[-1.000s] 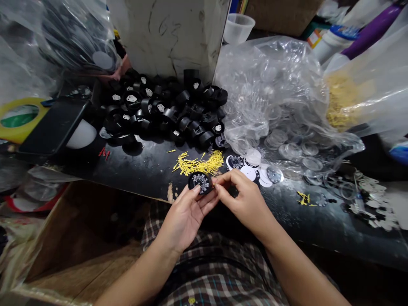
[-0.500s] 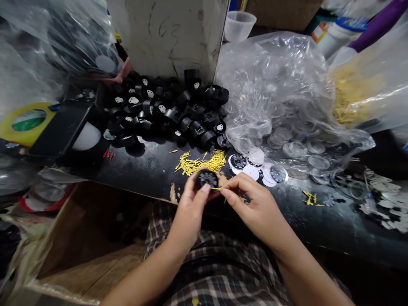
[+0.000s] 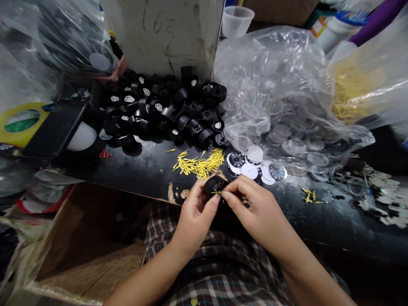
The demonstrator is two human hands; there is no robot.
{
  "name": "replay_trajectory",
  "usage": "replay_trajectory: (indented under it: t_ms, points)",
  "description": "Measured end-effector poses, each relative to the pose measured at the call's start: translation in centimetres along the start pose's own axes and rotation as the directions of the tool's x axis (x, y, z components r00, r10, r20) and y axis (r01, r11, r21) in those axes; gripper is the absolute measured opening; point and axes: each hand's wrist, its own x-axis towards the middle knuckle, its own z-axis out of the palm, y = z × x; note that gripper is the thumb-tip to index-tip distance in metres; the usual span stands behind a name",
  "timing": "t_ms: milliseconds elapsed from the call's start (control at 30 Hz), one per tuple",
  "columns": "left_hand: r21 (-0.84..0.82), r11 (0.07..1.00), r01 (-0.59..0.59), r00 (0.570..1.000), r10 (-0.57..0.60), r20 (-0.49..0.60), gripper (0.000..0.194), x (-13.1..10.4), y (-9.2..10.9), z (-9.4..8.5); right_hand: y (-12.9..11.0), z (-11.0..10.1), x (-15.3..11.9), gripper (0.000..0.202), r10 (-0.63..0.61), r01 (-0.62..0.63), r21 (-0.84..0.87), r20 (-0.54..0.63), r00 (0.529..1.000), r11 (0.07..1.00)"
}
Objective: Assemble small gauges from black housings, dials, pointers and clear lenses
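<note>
Held in my left hand is a round black housing with a dark printed dial, tilted to the right. My right hand pinches a small yellow pointer against the dial face, close to my left thumb. Just beyond my hands lies a pile of yellow pointers. White and black dial discs are spread to its right. Many black housings are heaped behind the pointers.
Clear plastic bags with round clear covers fill the back right. Yellow tape and a black box stand at the left. Red pointers lie nearby. An open carton is below the bench.
The black housing has moved slightly right and tilted, its dial now turned toward my right hand. My left hand has shifted right with it. The yellow pointer is now over the dial.
</note>
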Motion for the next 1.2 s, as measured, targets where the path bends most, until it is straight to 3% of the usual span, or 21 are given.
replay_trajectory:
  t_ms: [333,467,600,733,800,867,933,1000,1067,1133,1200]
  points:
    - [0.213,0.976,-0.042,0.99,0.07,-0.125,0.02,-0.6,0.5,0.1,-0.6,0.9,-0.8,0.019,0.062,-0.063,-0.013,-0.055,0.997,0.998]
    - [0.077,0.995,0.066,0.997,-0.063,-0.036,0.02,-0.1,0.2,0.0,-0.2,0.5,-0.6,0.025,0.072,-0.072,0.002,-0.058,0.996,0.997]
    - [-0.087,0.982,0.166,0.986,-0.164,0.032,0.031,0.5,0.4,-0.1,0.2,-0.1,-0.1,0.007,-0.091,0.079,-0.141,-0.082,0.992,0.987]
    - [0.083,0.985,0.151,0.988,-0.153,0.022,0.035,0.4,1.0,-0.3,0.3,-0.2,0.4,0.009,-0.214,0.177,-0.364,-0.064,0.975,0.914]
    - [0.159,0.971,0.181,0.983,-0.177,-0.043,0.035,0.2,0.9,-0.4,0.3,-0.2,0.8,0.01,-0.237,0.198,-0.408,-0.047,0.97,0.891]
    - [0.15,0.951,0.271,0.956,-0.248,-0.158,0.035,0.2,0.4,-0.3,0.4,-0.1,1.1,0.012,-0.268,0.22,-0.431,-0.052,0.962,0.875]
    - [0.011,0.921,0.39,0.89,-0.374,-0.263,0.033,0.3,-0.1,0.1,0.4,-0.1,1.4,0.012,-0.272,0.208,-0.429,-0.095,0.958,0.879]
    - [-0.126,0.889,0.44,0.844,-0.457,-0.281,0.032,0.4,-0.5,0.7,0.1,-0.3,1.4,0.01,-0.203,0.133,-0.374,-0.153,0.967,0.918]
    - [-0.08,0.918,0.388,0.891,-0.395,-0.223,0.034,0.5,-0.6,1.1,0.0,-1.0,1.3,0.009,-0.079,0.033,-0.267,-0.164,0.983,0.963]
    - [0.105,0.959,0.265,0.96,-0.252,-0.12,0.038,0.8,-0.7,1.3,0.6,-2.3,1.3,0.009,-0.011,0.002,-0.138,-0.063,0.998,0.99]
    - [0.205,0.961,0.184,0.983,-0.183,-0.026,0.04,1.1,-0.9,1.2,2.7,-4.3,1.7,0.009,0.019,-0.022,-0.078,-0.039,0.999,0.997]
